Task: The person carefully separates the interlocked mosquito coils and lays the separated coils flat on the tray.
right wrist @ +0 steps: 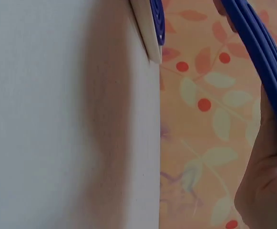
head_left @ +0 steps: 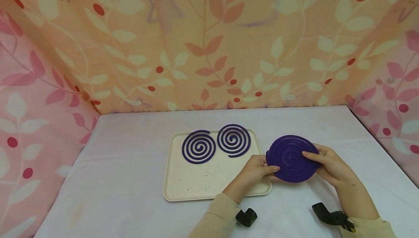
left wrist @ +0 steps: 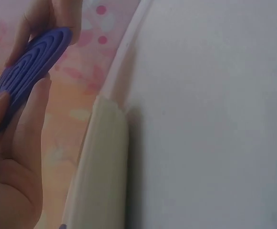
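From far, I see left hand (head_left: 253,169) and right hand (head_left: 334,167) pinching opposite edges of the purple spiral disc (head_left: 292,161), just right of the tray (head_left: 190,189), left nearer it.

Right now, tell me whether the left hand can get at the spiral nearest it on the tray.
Probably yes: nothing covers that spiral, and the left hand is close. But it holds the purple coiled disc, so it would likely have to let go first.

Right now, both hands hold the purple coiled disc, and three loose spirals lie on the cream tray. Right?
Wrong count: the head view shows two loose spirals on the cream tray, not three. The left hand and right hand do hold the purple coiled disc.
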`<act>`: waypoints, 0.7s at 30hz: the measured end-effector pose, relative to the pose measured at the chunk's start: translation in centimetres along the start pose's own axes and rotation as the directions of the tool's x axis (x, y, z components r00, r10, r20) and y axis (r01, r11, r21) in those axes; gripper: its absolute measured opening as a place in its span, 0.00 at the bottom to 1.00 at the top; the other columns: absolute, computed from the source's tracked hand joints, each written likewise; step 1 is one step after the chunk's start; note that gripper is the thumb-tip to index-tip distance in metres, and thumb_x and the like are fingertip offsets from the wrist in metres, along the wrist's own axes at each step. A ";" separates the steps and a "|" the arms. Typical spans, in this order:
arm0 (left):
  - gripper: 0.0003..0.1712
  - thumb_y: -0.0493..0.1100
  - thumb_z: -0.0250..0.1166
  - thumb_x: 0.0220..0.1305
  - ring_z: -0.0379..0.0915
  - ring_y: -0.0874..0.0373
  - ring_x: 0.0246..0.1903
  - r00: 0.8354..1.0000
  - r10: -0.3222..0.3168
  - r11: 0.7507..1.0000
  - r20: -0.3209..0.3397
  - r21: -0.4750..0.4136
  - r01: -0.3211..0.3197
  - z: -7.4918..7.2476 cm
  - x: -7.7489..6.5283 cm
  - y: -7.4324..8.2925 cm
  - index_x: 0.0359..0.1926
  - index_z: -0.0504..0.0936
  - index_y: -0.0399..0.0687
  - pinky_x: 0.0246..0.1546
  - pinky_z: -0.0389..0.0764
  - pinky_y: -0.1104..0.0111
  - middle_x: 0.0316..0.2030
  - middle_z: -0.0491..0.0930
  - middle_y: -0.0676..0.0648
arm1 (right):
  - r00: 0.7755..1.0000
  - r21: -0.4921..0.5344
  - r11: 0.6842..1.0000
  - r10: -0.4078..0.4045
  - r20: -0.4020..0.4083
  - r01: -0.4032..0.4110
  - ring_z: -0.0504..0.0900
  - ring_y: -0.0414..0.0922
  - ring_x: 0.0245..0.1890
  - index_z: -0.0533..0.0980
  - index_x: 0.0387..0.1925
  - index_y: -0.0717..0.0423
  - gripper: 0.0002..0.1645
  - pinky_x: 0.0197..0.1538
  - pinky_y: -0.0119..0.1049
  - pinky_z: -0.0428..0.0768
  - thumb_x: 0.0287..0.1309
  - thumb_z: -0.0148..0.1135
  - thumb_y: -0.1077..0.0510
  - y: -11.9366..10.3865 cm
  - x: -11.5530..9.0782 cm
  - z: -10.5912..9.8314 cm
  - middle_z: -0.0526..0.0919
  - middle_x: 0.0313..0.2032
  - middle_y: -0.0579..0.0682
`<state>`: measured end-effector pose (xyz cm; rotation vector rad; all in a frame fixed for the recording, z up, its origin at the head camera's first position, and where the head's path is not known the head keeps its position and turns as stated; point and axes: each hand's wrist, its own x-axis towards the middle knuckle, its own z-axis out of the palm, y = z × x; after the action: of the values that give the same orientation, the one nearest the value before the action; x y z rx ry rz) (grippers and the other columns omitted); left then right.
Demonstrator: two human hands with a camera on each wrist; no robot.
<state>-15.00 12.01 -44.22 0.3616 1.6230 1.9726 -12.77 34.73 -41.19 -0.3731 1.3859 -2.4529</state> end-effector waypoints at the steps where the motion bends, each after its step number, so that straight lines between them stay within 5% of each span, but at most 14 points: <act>1: 0.10 0.28 0.61 0.60 0.82 0.46 0.33 1.000 -0.007 1.000 -0.003 0.028 0.007 -0.4 -0.3 0.1 0.42 0.78 0.24 0.34 0.83 0.65 0.33 0.82 0.31 | 1.000 -0.050 0.999 0.019 0.007 -0.018 0.82 0.46 0.44 0.77 0.49 0.60 0.24 0.45 0.36 0.82 0.66 0.37 0.76 0.1 0.1 0.1 0.83 0.45 0.55; 6: 0.11 0.29 0.62 0.59 0.83 0.50 0.31 1.000 -0.008 0.999 -0.027 0.041 0.009 -2.4 -1.5 0.5 0.43 0.79 0.26 0.32 0.83 0.68 0.34 0.82 0.33 | 0.998 -0.208 0.977 0.059 0.005 -0.056 0.83 0.44 0.42 0.78 0.50 0.54 0.25 0.43 0.35 0.82 0.64 0.42 0.76 1.2 0.8 1.1 0.83 0.44 0.52; 11: 0.14 0.29 0.62 0.59 0.82 0.44 0.35 0.997 0.004 1.000 -0.072 -0.005 -0.005 -3.9 -2.4 1.0 0.46 0.77 0.27 0.33 0.84 0.64 0.37 0.82 0.32 | 0.995 -0.276 0.958 0.089 0.039 -0.075 0.83 0.44 0.43 0.75 0.52 0.53 0.24 0.42 0.36 0.82 0.63 0.44 0.76 2.1 1.4 2.1 0.83 0.46 0.51; 21: 0.16 0.32 0.65 0.58 0.82 0.52 0.32 0.988 0.051 0.997 -0.147 0.073 -0.041 -5.9 -4.2 1.5 0.48 0.78 0.30 0.32 0.84 0.66 0.36 0.83 0.36 | 0.988 -0.365 0.924 0.144 0.057 -0.114 0.81 0.46 0.46 0.71 0.54 0.54 0.21 0.44 0.39 0.82 0.63 0.48 0.73 3.4 2.8 4.8 0.81 0.48 0.51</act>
<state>-15.17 4.62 -43.54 0.2861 1.7949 2.0235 -13.12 28.22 -41.48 -0.4420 1.7671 -2.0493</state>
